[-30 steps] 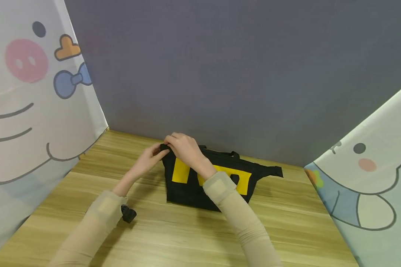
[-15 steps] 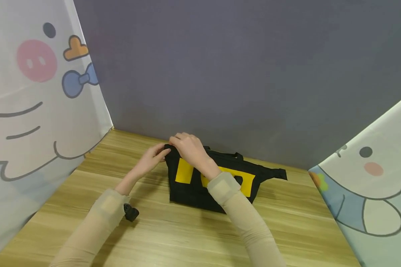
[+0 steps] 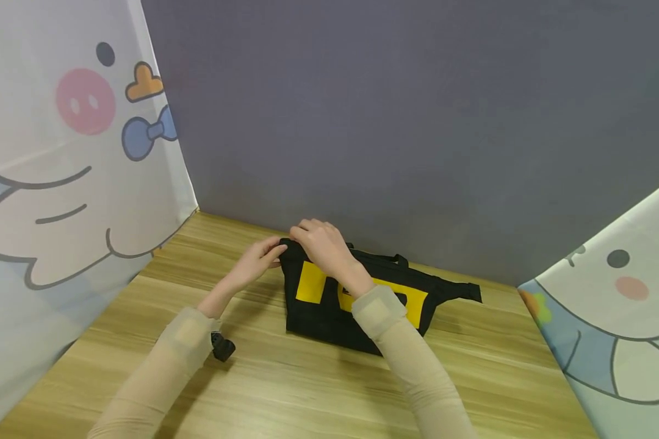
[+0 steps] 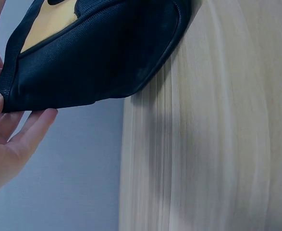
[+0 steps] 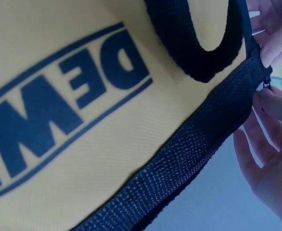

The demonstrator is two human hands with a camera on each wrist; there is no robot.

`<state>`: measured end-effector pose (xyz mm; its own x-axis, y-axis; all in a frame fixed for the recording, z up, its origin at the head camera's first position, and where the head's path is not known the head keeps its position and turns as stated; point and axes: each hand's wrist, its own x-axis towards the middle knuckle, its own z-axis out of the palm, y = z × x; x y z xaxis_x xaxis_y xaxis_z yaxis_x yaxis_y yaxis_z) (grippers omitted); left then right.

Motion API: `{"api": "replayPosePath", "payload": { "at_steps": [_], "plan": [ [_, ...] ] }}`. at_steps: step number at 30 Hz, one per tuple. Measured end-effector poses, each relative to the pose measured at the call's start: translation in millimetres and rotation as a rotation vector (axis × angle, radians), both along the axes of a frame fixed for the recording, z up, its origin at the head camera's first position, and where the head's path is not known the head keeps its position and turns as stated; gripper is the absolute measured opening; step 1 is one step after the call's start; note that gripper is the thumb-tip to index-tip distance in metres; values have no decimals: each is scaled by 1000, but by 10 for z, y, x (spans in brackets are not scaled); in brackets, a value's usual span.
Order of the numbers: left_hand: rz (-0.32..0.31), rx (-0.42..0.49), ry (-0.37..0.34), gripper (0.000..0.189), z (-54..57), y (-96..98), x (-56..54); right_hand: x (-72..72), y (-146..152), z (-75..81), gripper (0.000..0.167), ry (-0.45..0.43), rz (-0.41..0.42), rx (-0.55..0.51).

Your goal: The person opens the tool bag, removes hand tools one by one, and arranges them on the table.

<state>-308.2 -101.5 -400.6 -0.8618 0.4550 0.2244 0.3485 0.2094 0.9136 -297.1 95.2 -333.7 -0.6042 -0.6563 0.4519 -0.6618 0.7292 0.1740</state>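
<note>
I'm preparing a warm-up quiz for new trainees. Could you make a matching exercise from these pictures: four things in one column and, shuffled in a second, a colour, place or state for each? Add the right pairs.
Column one
1. tool bag
2. left hand
3. table
4. bow tie print

Column two
A. wood-grained, under the tool bag
B. blue
C. at the tool bag's upper left corner
D. black and yellow

Right pairs: 1-D, 2-C, 3-A, 4-B
</note>
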Motion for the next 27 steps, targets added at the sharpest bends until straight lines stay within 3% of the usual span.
{"api": "replayPosePath", "payload": {
  "at_steps": [18, 27],
  "plan": [
    [-10, -14, 1, 30, 13, 1, 10, -15, 83, -13, 12, 49, 47, -25],
    [-12, 2, -31, 28, 15, 2, 18, 5, 206, -20, 10, 14, 28, -38]
  ]
}}
